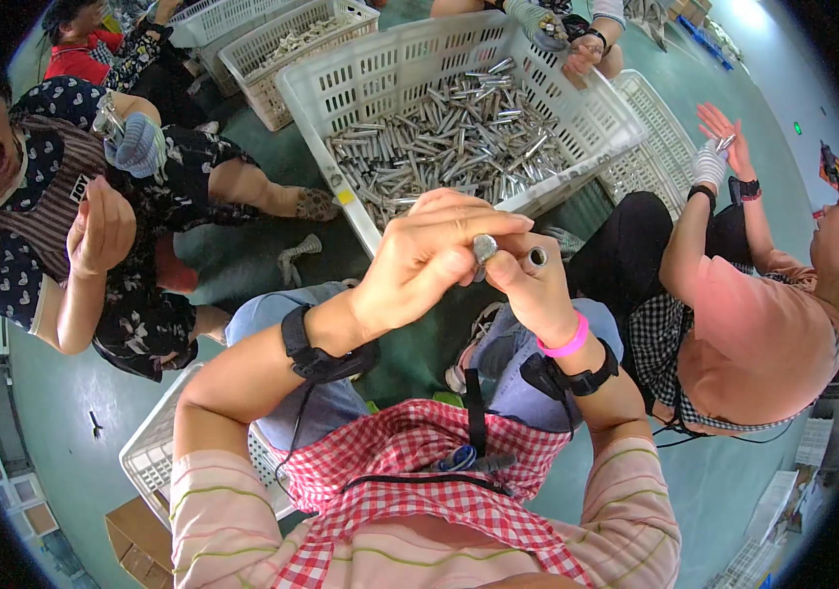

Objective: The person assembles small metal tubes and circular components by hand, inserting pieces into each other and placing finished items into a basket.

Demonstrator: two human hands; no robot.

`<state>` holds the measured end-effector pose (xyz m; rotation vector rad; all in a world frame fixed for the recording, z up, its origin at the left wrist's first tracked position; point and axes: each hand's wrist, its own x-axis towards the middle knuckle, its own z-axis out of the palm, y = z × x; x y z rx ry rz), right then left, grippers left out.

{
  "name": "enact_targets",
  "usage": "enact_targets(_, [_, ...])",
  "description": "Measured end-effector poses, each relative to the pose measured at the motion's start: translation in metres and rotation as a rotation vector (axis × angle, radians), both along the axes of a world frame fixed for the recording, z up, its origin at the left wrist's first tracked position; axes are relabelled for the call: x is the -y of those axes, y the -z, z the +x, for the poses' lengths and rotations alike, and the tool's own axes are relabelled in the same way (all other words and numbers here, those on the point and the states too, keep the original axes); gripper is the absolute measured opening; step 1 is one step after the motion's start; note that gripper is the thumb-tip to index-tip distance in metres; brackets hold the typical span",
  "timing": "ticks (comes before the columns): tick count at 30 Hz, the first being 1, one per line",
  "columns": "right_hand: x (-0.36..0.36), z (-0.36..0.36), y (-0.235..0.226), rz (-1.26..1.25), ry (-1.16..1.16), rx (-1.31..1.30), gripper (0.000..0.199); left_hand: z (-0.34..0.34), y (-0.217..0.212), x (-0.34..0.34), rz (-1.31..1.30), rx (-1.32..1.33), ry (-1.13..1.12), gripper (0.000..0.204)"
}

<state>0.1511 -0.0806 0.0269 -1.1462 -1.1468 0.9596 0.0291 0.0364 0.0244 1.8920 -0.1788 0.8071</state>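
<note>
Both my hands meet over the near edge of a big white plastic basket point(313, 118) heaped with short silver metal tubes point(459, 133). My left hand point(417, 257) is closed, its thumb and fingers pinching a small silvery metal piece point(484, 247). The thumb of my right hand point(534, 294) presses against that same piece from the other side. A metal tube point(537, 257) is gripped in my right hand, with its round hollow end showing between the curled fingers; the rest of it is hidden.
Co-workers sit left, right and across the basket; one at right holds metal pieces in a gloved hand point(709, 162). Another white basket point(645, 128) stands right, more at the upper left point(243, 59). A glove point(298, 257) lies on the floor. A cardboard box point(139, 535) is lower left.
</note>
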Motion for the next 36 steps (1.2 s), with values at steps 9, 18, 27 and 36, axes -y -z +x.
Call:
enact_targets(9, [-0.003, -0.006, 0.006, 0.142, 0.038, -0.017, 0.046, 0.000, 0.006, 0.026, -0.304, 0.007, -0.060, 0.041])
enact_targets(18, [-0.002, -0.003, 0.013, -0.077, -0.049, -0.261, 0.050, 0.004, 0.009, 0.027, -0.669, -0.147, 0.124, 0.046])
enact_targets(27, [-0.005, -0.003, 0.019, -0.109, -0.064, -0.374, 0.047, 0.009, 0.004, 0.029, -1.037, -0.138, 0.242, 0.041])
enact_targets(36, [-0.001, -0.006, 0.009, -0.075, 0.047, -0.293, 0.045, 0.007, 0.009, 0.025, -0.630, -0.145, 0.085, 0.042])
